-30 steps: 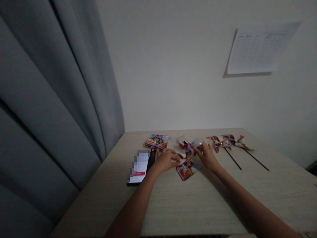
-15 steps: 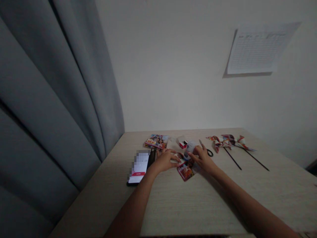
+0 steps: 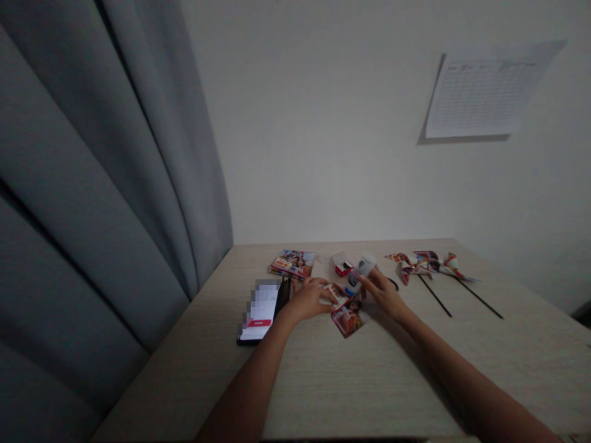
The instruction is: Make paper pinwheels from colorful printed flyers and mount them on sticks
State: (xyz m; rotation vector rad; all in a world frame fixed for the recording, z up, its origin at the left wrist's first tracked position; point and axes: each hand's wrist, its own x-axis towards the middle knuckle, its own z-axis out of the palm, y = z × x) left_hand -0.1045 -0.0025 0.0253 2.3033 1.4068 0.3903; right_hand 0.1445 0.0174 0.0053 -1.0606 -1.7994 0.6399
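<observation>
My right hand [image 3: 385, 294] grips a small white glue bottle [image 3: 364, 266] with a blue end, tilted over a colourful printed paper [image 3: 347, 321]. The blue end points down toward the paper; whether it touches is hard to tell. My left hand [image 3: 308, 301] rests on the paper's left side with its fingers spread and slightly bent, holding it against the table. Part of the sheet is hidden under those fingers. A small red and white box [image 3: 344, 268] stands just behind the paper. Behind my right hand, a black scissors handle [image 3: 394, 284] shows partly.
On the wooden table [image 3: 305, 381], a phone [image 3: 258, 314] with a lit screen lies left, beside dark sticks [image 3: 284, 292]. Printed sheets [image 3: 292, 263] are stacked at the back. Two paper pinwheels [image 3: 415, 267] on black sticks lie right. A grey curtain [image 3: 115, 184] hangs left.
My right hand has shifted slightly right and tipped the glue bottle, so more of it shows and it leans up to the right. My left hand stays in place.
</observation>
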